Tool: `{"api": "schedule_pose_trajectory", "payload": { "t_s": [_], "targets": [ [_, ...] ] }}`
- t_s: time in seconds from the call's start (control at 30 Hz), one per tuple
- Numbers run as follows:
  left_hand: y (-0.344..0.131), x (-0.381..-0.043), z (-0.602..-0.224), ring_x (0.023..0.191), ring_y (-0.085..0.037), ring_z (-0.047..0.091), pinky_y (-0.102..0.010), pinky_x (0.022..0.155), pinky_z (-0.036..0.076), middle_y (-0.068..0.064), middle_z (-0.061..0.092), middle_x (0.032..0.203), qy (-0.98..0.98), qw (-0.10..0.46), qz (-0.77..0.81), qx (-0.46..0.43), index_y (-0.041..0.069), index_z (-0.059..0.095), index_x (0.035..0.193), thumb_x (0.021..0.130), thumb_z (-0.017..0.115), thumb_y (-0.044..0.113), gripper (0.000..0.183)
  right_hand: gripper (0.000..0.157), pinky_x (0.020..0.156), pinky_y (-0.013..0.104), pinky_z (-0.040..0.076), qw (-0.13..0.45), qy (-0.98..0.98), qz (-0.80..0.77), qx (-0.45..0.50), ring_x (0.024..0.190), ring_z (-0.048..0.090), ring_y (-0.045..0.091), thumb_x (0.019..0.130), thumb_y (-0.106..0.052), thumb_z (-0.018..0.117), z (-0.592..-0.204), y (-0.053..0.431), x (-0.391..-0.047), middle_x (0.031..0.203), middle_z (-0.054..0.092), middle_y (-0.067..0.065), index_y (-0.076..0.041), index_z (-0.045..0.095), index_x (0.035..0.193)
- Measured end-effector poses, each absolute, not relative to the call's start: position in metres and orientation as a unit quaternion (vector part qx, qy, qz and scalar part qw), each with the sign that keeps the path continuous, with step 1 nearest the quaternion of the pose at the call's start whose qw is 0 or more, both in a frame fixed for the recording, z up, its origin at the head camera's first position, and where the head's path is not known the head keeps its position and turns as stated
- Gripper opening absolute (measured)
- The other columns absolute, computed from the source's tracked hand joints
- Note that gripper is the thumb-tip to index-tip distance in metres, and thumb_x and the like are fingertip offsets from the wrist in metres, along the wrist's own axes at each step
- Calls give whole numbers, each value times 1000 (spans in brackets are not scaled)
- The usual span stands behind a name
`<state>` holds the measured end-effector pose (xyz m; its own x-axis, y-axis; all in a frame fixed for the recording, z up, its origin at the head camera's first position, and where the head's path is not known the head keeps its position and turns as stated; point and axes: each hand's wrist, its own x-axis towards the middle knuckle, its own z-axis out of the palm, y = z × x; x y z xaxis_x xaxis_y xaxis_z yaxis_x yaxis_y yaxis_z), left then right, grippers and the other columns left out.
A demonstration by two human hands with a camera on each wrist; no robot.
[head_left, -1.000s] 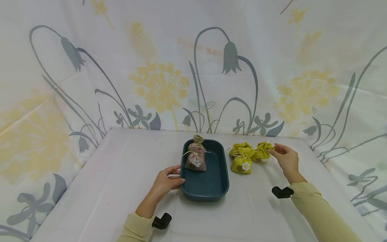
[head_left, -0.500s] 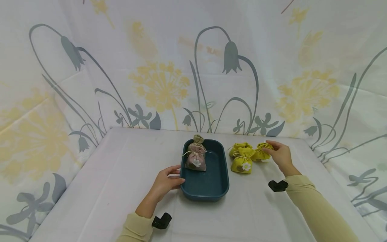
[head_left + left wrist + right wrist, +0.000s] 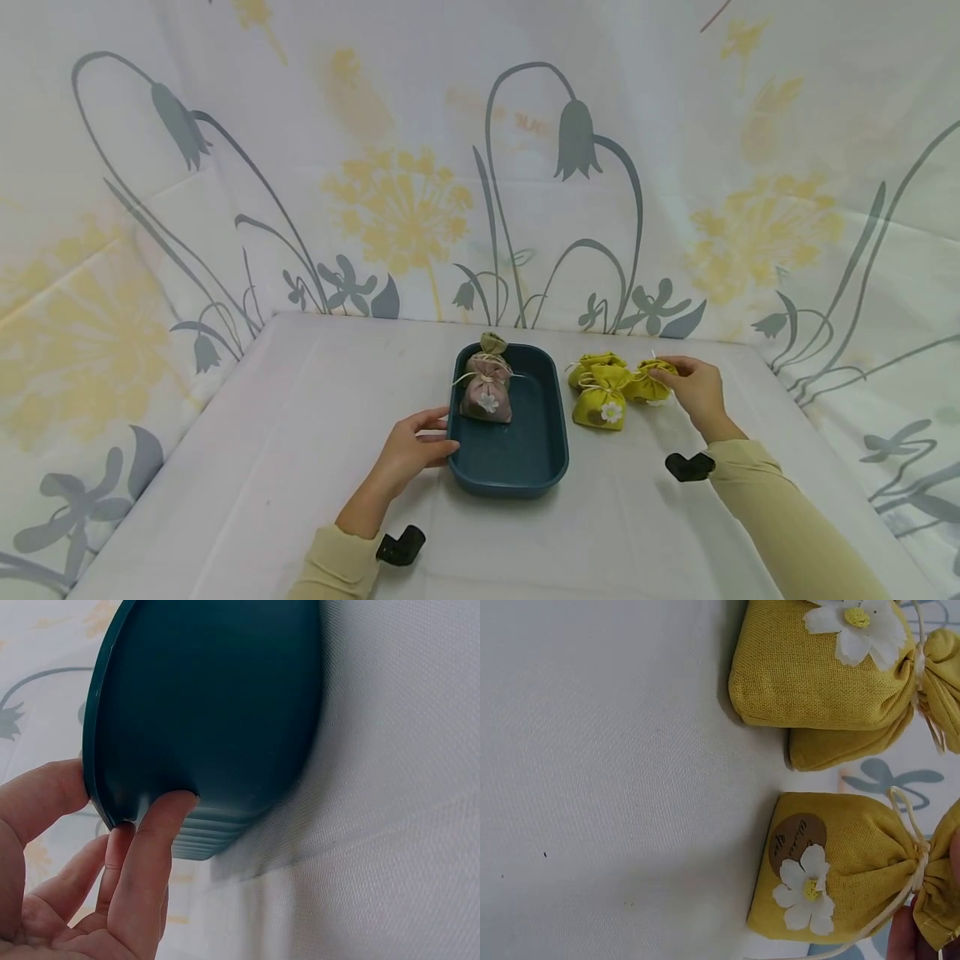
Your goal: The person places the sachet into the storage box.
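Note:
My left hand (image 3: pixel 408 454) grips the left rim of a dark teal tray (image 3: pixel 517 479), with fingertips against its outer wall in the left wrist view. Inside the tray lies a mauve drawstring pouch (image 3: pixel 487 400) with a white flower. A greenish-beige pouch top (image 3: pixel 492 342) shows behind it. My right hand (image 3: pixel 699 393) pinches the gathered neck of a yellow drawstring pouch (image 3: pixel 855 832), which still rests on the table. That pouch carries a white cloth flower and a round brown label. Only a few right fingertips show in the right wrist view.
Beside the held pouch stand a front yellow pouch (image 3: pixel 602 400) and a back yellow pouch (image 3: pixel 595 363), close together right of the tray. A white cloth (image 3: pixel 315 375) covers the table. A flower-printed curtain (image 3: pixel 420 100) rises behind and at both sides.
My right hand has moved left onto the rightmost yellow pouch and its fingers have closed on the neck. The left hand and the tray stay in place.

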<state>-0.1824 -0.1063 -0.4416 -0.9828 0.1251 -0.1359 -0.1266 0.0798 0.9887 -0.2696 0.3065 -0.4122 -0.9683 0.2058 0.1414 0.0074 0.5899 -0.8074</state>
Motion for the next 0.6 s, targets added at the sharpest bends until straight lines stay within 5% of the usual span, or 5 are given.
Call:
{"api": "schedule_pose_trajectory", "payload": {
  "t_s": [0.6],
  "targets": [
    [-106, -183, -441, 100, -26, 60, -37, 71, 56, -21, 51, 118, 727, 96, 680, -6, -2, 45, 135, 81, 70, -1, 59, 52, 62, 17, 44, 120, -871, 463, -109, 78, 51, 5, 80, -38, 72, -411, 306, -240, 83, 66, -8, 3, 66, 110]
  ]
}}
